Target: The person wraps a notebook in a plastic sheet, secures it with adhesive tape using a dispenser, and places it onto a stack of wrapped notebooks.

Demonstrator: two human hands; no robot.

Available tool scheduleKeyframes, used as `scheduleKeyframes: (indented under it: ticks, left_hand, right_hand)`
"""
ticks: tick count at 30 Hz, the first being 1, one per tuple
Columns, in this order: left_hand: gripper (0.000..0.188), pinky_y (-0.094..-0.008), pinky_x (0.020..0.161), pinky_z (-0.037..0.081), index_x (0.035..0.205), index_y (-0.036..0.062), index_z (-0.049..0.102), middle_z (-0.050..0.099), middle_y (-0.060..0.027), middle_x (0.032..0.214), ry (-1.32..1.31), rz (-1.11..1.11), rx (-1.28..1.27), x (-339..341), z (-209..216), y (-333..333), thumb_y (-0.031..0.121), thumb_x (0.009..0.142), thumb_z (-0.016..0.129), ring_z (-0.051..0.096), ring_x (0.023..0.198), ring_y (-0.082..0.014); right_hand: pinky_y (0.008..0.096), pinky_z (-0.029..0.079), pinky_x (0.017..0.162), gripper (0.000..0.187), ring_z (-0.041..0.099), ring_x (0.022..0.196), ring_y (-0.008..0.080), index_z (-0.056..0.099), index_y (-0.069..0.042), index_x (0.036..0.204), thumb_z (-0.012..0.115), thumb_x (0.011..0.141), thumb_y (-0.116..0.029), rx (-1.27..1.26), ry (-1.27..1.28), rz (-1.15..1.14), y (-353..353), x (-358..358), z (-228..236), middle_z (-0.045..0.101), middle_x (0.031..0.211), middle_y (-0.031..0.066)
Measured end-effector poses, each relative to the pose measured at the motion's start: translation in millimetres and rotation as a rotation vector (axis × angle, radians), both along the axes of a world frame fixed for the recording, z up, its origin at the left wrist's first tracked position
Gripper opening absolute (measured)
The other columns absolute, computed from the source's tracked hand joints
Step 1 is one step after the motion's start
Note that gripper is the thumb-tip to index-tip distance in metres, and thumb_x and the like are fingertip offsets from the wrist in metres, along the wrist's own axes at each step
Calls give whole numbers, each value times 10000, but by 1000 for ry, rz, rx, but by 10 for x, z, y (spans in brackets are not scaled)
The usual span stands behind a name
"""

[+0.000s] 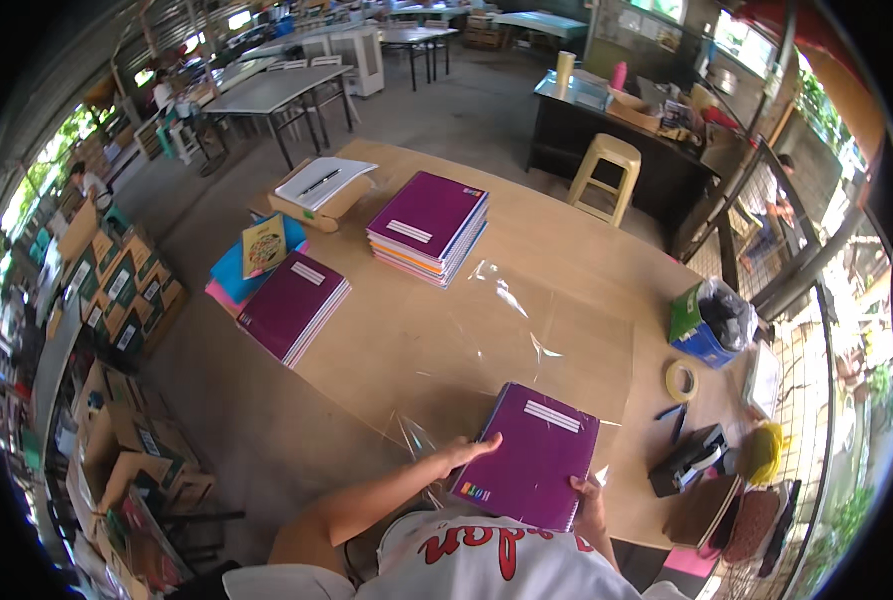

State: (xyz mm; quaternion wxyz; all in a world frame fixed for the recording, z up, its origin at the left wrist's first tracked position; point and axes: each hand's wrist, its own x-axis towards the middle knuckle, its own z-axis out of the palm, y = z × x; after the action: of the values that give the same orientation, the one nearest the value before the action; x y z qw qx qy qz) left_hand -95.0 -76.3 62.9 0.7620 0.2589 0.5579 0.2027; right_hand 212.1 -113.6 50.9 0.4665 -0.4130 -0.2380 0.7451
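Observation:
A purple spiral notebook (527,465), perhaps with more under it, is held close to my body at the table's near edge. My left hand (470,455) grips its left side, thumb on the cover. On the opposite edge my right hand (591,500) closes round it near the lower corner. Clear plastic film (422,440) shows beside and below the notebook, and more clear plastic (502,290) lies on the table beyond it. A tall stack of purple notebooks (432,215) stands farther off, with a lower stack (295,300) to its left.
Paper and a pen top a cardboard box (332,205) at the far left of the brown table (577,255). At right are a blue-green box (707,325), a tape roll (682,381) and a black tape dispenser (689,460). A beige stool (607,175) stands beyond.

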Motion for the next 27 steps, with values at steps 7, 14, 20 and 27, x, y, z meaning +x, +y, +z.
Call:
scheduleKeyframes:
  ticks: [7,14,20,27]
  left_hand:
    - [623,-327,797,531,1078,3,661,689,-93,973,170,404,543,-379,384,-228,388,661,917,657,917,-192]
    - [767,-290,898,516,1390,7,520,663,-103,1169,456,531,715,-2646,1588,242,148,718,861,651,987,-179]
    - [809,-309,904,513,1436,-8,463,669,-123,1154,525,489,847,-4411,1602,722,170,743,840,649,995,-188]
    - [774,-378,980,473,1472,31,421,603,-158,1315,670,266,506,-5672,846,996,397,870,740,592,1183,-264]
  right_hand:
    - [369,465,947,719,478,1182,254,226,-72,1562,491,1015,-457,290,-614,70,312,82,-654,406,1397,153]
    - [386,463,959,722,469,1190,308,314,-85,1534,664,902,-98,537,-1168,73,347,355,-969,388,1374,213]
    - [370,554,811,897,563,1056,289,365,-133,1512,762,717,-13,717,-1447,151,385,283,-875,391,1382,193]
    - [463,528,890,989,507,1186,375,407,-118,1477,863,600,-142,555,-1553,237,414,134,-718,349,1410,186]
